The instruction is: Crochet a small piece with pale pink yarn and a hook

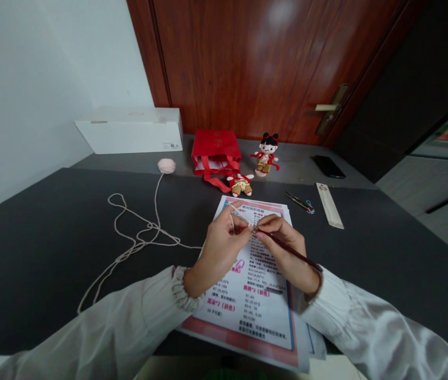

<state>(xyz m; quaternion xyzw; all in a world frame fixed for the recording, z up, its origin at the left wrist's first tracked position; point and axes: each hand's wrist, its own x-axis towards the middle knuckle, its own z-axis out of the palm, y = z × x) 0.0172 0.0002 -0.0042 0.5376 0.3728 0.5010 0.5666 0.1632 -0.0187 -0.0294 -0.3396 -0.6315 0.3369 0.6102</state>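
Over a printed pattern sheet [266, 311], both hands meet at a small bit of pale crochet work [252, 227]. My left hand [224, 240] is closed, pinching that work, with pale yarn [240, 212] running over its fingers. In my right hand [287, 248] is a dark brown crochet hook [289, 249], its tip at the stitches and its shaft lying back toward the wrist. The yarn trails left across the table in loose loops [140, 240] to a pale pink ball [166, 166]. Fingers partly hide the stitches.
Behind the sheet are a red gift bag [216, 150], a headless doll body [241, 184] and a finished crochet doll [266, 153]. Small scissors [299, 201], a pale flat packet [329, 206] and a black phone [328, 166] lie right. A white box [129, 130] stands at back left.
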